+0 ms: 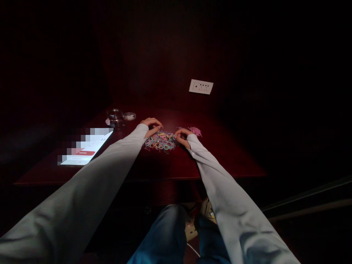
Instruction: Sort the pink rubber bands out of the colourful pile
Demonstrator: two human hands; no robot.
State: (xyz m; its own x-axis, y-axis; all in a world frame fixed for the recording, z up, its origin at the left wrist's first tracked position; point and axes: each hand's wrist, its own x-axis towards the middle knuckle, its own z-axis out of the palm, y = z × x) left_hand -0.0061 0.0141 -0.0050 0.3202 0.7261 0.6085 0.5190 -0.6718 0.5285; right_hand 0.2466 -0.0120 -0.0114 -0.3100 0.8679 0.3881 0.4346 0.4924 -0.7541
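A loose pile of small multicoloured elastic bands (pixel 162 142) lies on the dark red table. At its upper left edge is my left hand (pixel 151 127), thumb and fingertips pinched together over the bands. My right hand (pixel 183 136) reaches in from the right side, its thumb and finger also closed at the pile's edge. Whatever either pinch holds is too small to make out. Just beyond my right hand sits a smaller heap of pink bands (pixel 195 131), partly hidden by that hand.
A lit phone (pixel 92 148) lies on the table (pixel 220 157) at left. Behind it stand a clear jar (pixel 114 116) and a round clear lid (pixel 129 116). A white socket plate (pixel 201 87) is on the back wall. The table's front edge runs before my knees.
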